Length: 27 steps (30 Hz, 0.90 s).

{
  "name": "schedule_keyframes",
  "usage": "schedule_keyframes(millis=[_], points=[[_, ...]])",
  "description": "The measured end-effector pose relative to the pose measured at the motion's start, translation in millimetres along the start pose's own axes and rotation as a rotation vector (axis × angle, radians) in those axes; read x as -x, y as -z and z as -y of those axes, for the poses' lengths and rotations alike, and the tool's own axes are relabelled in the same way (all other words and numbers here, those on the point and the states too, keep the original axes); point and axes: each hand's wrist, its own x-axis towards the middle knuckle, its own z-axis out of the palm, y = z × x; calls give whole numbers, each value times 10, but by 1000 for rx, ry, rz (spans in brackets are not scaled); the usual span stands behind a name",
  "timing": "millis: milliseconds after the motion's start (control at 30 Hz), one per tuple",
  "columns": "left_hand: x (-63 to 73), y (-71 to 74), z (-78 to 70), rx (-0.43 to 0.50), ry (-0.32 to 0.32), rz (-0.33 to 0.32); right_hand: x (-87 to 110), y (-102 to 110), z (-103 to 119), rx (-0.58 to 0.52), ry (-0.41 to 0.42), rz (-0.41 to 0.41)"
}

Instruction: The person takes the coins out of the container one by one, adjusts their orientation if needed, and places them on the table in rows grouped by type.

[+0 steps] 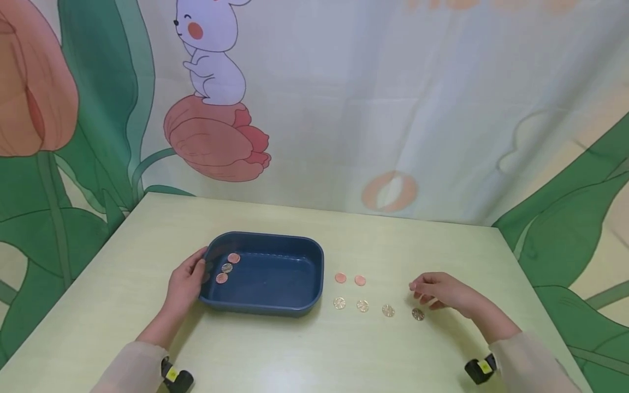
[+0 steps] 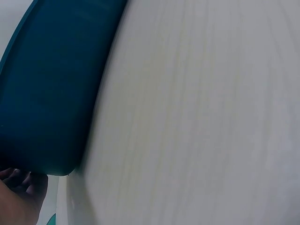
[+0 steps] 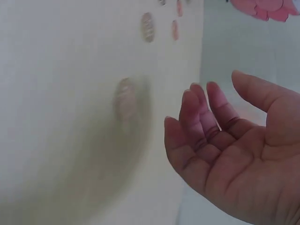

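A dark blue rectangular tray [image 1: 267, 275] stands left of centre in the head view. My left hand [image 1: 187, 278] grips its left end, thumb at the rim; in the left wrist view the curled fingers [image 2: 35, 185] show at the tray's corner. Inside the tray, two copper-coloured coins [image 1: 222, 278] and one gold-coloured coin [image 1: 226, 268] lie near the left wall. My right hand [image 1: 444, 292] hovers over the table near the rightmost gold coin [image 1: 417, 314]. Its fingers are loosely bent and the palm holds nothing in the right wrist view.
Right of the tray, two copper coins [image 1: 360, 280] lie behind a row of several gold coins [image 1: 362, 305] on the pale wooden table [image 1: 393, 355]. A printed curtain [image 1: 319, 109] hangs behind the table's back edge.
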Motion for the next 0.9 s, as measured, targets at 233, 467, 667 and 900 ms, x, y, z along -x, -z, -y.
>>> schedule_keyframes(millis=[233, 467, 667, 900], points=[[-15, -3, -4, 8, -7, -6, -218, -66, 544, 41, 121, 32], [-7, 1, -3, 5, -6, -16, -489, -184, 1066, 111, 181, 66], [-8, -14, -2, 18, -3, -24, -744, -320, 1503, 165, 242, 165], [-20, -12, 20, 30, -10, -28, -1044, -442, 1914, 268, 245, 288]])
